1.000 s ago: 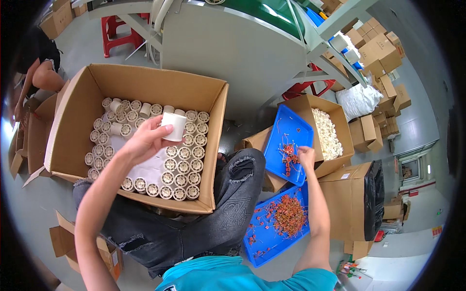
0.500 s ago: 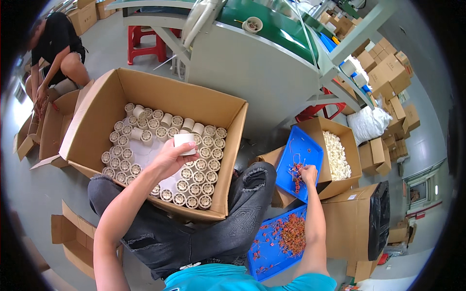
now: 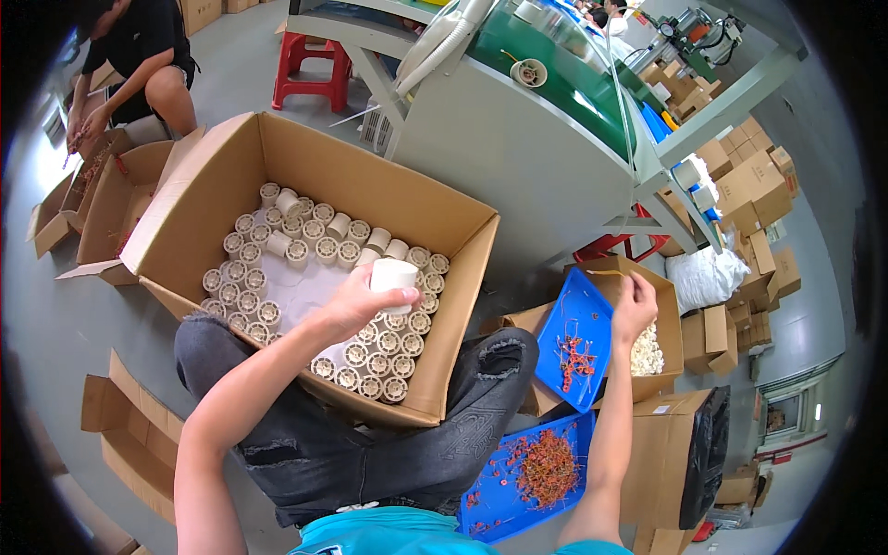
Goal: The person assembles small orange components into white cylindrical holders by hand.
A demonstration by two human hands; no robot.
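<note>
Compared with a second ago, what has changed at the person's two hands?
The right hand has left the small red wired parts in the upper blue plastic tray and moved up and right, by the brown cardboard box of small white pieces, apparently pinching a thin yellowish wire. The left hand still holds the white cylinder over the large box of similar cylinders.

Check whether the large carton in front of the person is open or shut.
Open: the large carton has an uncovered top, with white cylinders visible inside.
</note>
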